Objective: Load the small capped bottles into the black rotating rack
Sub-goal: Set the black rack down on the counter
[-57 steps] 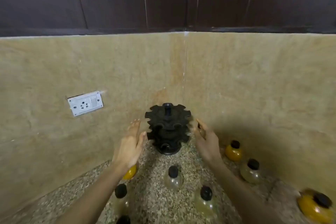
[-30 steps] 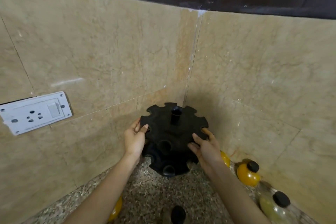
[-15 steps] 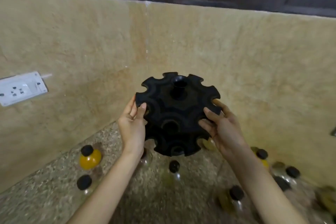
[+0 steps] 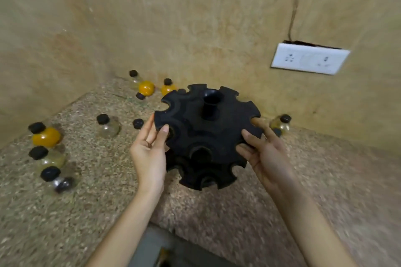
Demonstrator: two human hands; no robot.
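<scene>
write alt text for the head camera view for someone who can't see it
Two bare hands, left hand and right hand, hold an empty black rotating rack by its notched rim over a speckled stone counter. Small black-capped bottles, some clear and some orange, stand scattered along the beige wall, mostly left; a white wall socket sits upper right.

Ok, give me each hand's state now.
Left hand: closed on the black rack, gripping its left edge.
Right hand: closed on the rack's right edge.

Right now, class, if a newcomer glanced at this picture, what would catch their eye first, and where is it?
First, the black rotating rack at the centre, gripped at its notched rim by the left hand and the right hand, its slots empty. Next, the small capped bottles scattered on the speckled counter to the left, several bright orange. A white socket plate sits on the wall, upper right.
</scene>
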